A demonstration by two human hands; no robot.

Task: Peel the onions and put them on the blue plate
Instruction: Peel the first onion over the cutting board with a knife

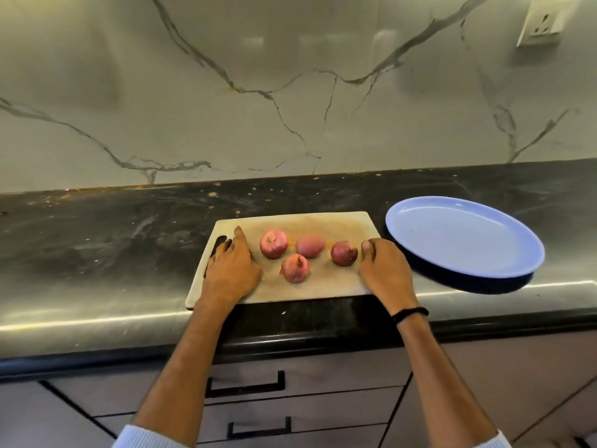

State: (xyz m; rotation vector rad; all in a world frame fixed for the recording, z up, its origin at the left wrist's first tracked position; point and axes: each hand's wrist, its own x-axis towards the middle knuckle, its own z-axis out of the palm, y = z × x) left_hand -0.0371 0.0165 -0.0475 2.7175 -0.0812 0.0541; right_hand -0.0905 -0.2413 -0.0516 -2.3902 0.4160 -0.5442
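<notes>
- Resting open-fingered on the cutting board [323, 287], left hand [231, 268]; right hand [384, 270] at its right edge, grip unclear.
- Four unpeeled onions [295, 269] lie between them; blue plate [465, 240] just beside.
- Peeling seemingly unstarted; next, pinch one onion's skin.

Right hand [382, 273]: fingers curl down out of sight past the knuckles at the cutting board [323, 286] right edge — whether they grip it cannot be told.
Handle slot [219, 242]: partly covered by the left hand [231, 270].
Wall socket [542, 24]: cut by the top edge.
Sleeves [142, 439]: cut by the bottom edge — only pale cuffs show.
</notes>
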